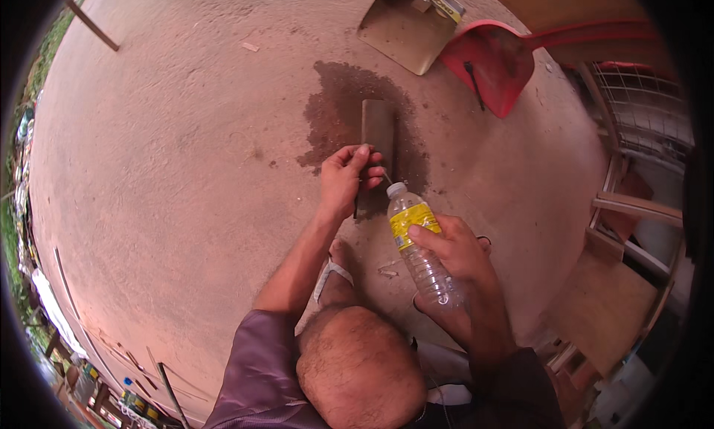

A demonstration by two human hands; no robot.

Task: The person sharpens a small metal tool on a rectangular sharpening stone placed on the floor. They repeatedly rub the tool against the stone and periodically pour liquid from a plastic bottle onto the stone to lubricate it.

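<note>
Bottle (407, 219) near a dark, probably wet patch (335, 109), red shovel (507, 61) beyond.

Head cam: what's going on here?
A person's right hand grips a clear yellow-labelled bottle, tilted with its white cap toward the left hand. The left hand is over the near end of a flat slab lying on a dark patch of ground; whether it pinches anything is unclear. A red dustpan lies beyond.
</note>
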